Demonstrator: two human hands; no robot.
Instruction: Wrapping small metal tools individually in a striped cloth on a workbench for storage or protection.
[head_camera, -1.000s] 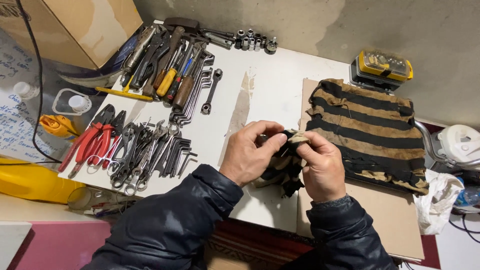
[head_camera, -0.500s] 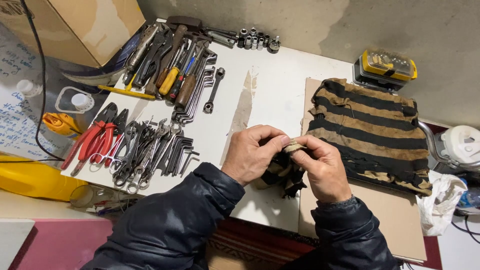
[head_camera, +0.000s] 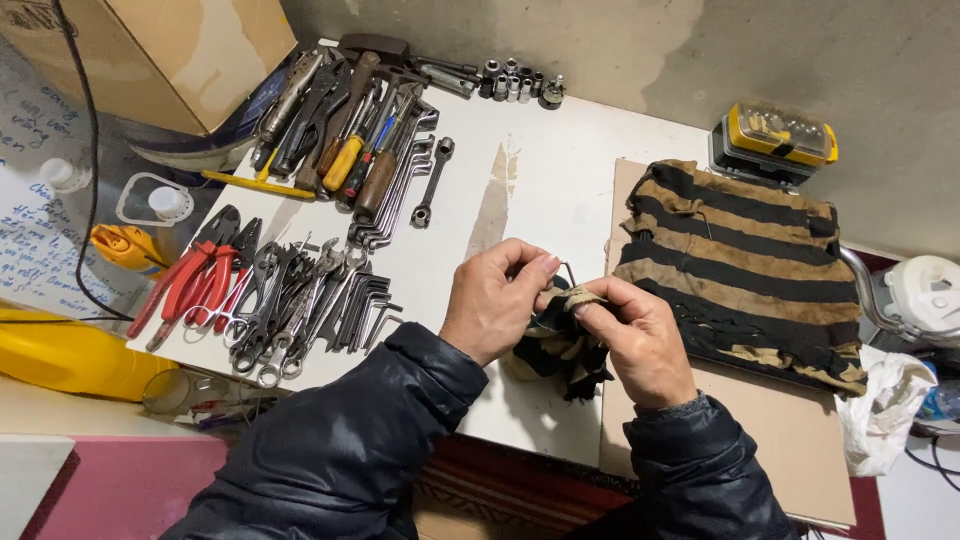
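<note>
Head view: a thin bent metal rod (head_camera: 566, 272) is pinched between the fingers of the left hand (head_camera: 497, 303), while a striped rag (head_camera: 560, 345) is pressed around the rod by the closed fingers of the right hand (head_camera: 632, 335). Both hands are held together just above the near edge of the white table (head_camera: 520, 200), beside a cardboard sheet (head_camera: 770, 440). A larger striped cloth (head_camera: 745, 265) is laid flat on that sheet. Pliers with red handles (head_camera: 190, 280), wrenches (head_camera: 300, 310) and screwdrivers (head_camera: 350, 150) are spread at the left, well apart from the hands.
</note>
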